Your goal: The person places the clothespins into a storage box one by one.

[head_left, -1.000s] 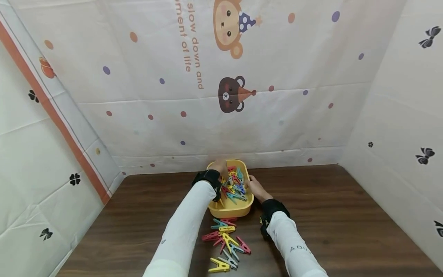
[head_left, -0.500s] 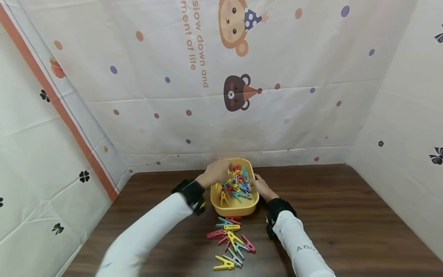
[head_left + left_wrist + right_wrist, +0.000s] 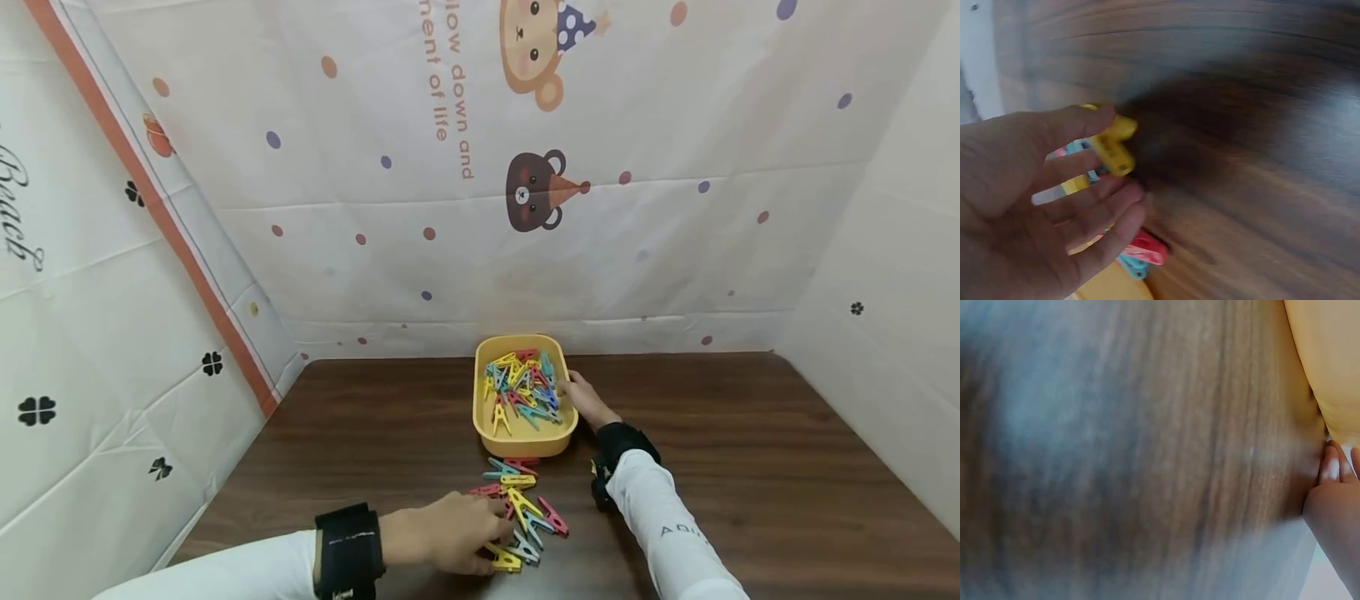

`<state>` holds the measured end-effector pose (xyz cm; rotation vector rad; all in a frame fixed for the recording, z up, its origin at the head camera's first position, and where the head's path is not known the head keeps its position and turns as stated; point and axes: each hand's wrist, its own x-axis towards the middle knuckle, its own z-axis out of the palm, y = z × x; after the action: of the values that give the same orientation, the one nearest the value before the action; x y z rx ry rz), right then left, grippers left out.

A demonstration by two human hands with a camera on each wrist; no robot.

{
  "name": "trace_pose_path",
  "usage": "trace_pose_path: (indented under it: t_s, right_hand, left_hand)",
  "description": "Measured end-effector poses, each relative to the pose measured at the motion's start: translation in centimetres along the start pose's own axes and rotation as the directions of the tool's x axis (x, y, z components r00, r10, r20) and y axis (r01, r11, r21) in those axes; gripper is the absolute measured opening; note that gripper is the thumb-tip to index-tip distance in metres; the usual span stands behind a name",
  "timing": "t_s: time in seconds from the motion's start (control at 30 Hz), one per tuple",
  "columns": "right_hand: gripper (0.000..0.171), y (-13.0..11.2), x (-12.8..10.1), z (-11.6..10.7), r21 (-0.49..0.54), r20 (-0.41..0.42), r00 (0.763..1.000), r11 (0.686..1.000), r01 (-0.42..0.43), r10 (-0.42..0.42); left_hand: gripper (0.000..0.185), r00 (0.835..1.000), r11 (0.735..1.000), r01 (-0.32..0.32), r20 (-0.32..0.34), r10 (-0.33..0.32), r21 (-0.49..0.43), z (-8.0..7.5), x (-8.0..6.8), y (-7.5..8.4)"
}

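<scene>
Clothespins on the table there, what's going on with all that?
A person's left hand is at the loose clothespins on the wooden table, thumb by a yellow clothespin; whether it is pinched, I can't tell. The right hand holds the side of the yellow tub, just beyond those. More clothespins lie heaped inside it.

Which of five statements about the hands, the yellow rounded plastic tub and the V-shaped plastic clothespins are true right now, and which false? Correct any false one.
1. The person's bare right hand is at the side of the yellow rounded plastic tub. True.
2. The bare left hand is inside the tub. False: it is at the loose clothespins on the table.
3. V-shaped plastic clothespins lie both in the tub and on the brown wood-grain table. True.
4. All the clothespins in the tub are yellow. False: red and blue ones lie there too.
5. The loose clothespins lie on the person's side of the tub. True.
</scene>
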<state>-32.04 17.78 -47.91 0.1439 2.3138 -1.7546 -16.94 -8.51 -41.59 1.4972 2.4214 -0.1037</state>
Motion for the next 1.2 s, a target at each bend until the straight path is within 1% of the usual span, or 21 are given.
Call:
trace_pose_path:
  t_s: [0.07, 0.1, 0.2, 0.23, 0.27, 0.3, 0.33, 0.4, 0.47, 0.5, 0.53, 0.67, 0.83, 0.93, 1.0, 1.1, 1.13, 1.2]
  right_hand:
    - [0.072, 0.0, -0.1, -0.1, -0.005, -0.001, 1.0, 1.0, 0.005, -0.005]
    - [0.072, 0.0, -0.1, -0.1, -0.008, -0.001, 1.0, 1.0, 0.011, -0.011]
    - [0.072, 0.0, -0.2, 0.0, -0.004, 0.001, 1.0, 1.0, 0.013, -0.013]
    - [0.071, -0.1, -0.3, 0.0, -0.002, 0.002, 1.0, 1.0, 0.013, -0.013]
    - [0.071, 0.0, -0.3, 0.1, 0.002, 0.004, 1.0, 1.0, 0.012, -0.012]
    - [0.071, 0.0, -0.3, 0.1, 0.006, 0.003, 1.0, 1.0, 0.011, -0.011]
    - [0.071, 0.0, -0.4, 0.1, 0.01, 0.001, 1.0, 1.0, 0.007, -0.007]
    - [0.071, 0.1, -0.3, 0.1, 0.018, -0.004, 1.0, 1.0, 0.0, 0.0]
    - [0.072, 0.1, -0.2, 0.1, 0.005, -0.004, 1.0, 1.0, -0.001, 0.001]
    - [0.072, 0.1, -0.1, 0.1, -0.003, -0.004, 1.0, 1.0, -0.001, 0.001]
    - [0.072, 0.1, -0.1, 0.1, -0.004, -0.005, 1.0, 1.0, -0.003, 0.003]
    - [0.071, 0.1, 0.0, 0.0, -0.005, -0.007, 1.0, 1.0, -0.012, 0.012]
    - [0.07, 0.2, 0.1, 0.1, 0.005, -0.015, 1.0, 1.0, -0.015, 0.016]
    - [0.069, 0.2, -0.1, 0.3, 0.01, -0.011, 1.0, 1.0, -0.014, 0.015]
    - [0.069, 0.2, -0.2, 0.4, 0.008, -0.009, 1.0, 1.0, -0.015, 0.015]
    - [0.068, 0.1, -0.3, 0.4, 0.006, -0.007, 1.0, 1.0, -0.015, 0.016]
    - [0.069, 0.1, -0.3, 0.3, 0.006, -0.008, 1.0, 1.0, -0.013, 0.013]
    - [0.069, 0.0, -0.3, 0.2, 0.007, -0.012, 1.0, 1.0, -0.006, 0.006]
  left_hand:
    - [0.025, 1.0, 1.0, -0.011, -0.001, 0.011, 0.015, 1.4, 0.3, -0.7]
    - [0.026, 1.0, 1.0, -0.022, -0.016, 0.022, 0.004, 2.6, 0.7, -1.5]
    - [0.028, 0.997, 0.998, -0.059, -0.044, 0.058, -0.029, 7.1, 2.2, -4.6]
    - [0.027, 0.996, 0.997, -0.072, -0.056, 0.069, -0.04, 8.2, 2.6, -5.3]
    - [0.027, 0.996, 0.995, -0.077, -0.059, 0.074, -0.062, 8.9, 2.7, -5.8]
    - [0.027, 0.996, 0.995, -0.07, -0.057, 0.066, -0.066, 8.6, 2.7, -5.5]
    - [0.028, 0.997, 0.996, -0.059, -0.05, 0.056, -0.064, 7.8, 2.3, -4.9]
    - [0.028, 0.998, 0.997, -0.038, -0.048, 0.035, -0.066, 5.2, 1.3, -3.1]
    - [0.027, 0.999, 0.998, -0.018, -0.047, 0.015, -0.057, 2.4, 0.2, -1.3]
    - [0.025, 0.999, 0.999, -0.01, -0.043, 0.008, -0.045, 1.4, -0.1, -0.6]
    - [0.023, 0.999, 0.999, -0.01, -0.048, 0.009, -0.038, 0.9, -0.3, -0.4]
    - [0.017, 0.999, 1.0, 0.017, -0.045, -0.017, -0.007, -0.4, -0.6, -0.3]
    - [0.017, 0.999, 0.999, 0.029, -0.036, -0.03, -0.022, -1.1, -0.6, -0.6]
    - [0.017, 0.999, 0.999, 0.038, -0.01, -0.039, -0.027, -1.5, -0.6, -0.7]
    - [0.017, 0.998, 0.998, 0.06, 0.009, -0.06, -0.012, -2.0, -0.6, -0.8]
    - [0.014, 0.993, 0.993, 0.114, 0.019, -0.114, 0.007, -3.5, -0.5, -1.1]
    - [0.013, 0.991, 0.991, 0.137, 0.014, -0.137, 0.011, -4.2, -0.4, -1.3]
    - [0.01, 0.983, 0.983, 0.184, -0.018, -0.184, 0.007, -5.9, 0.0, -1.9]
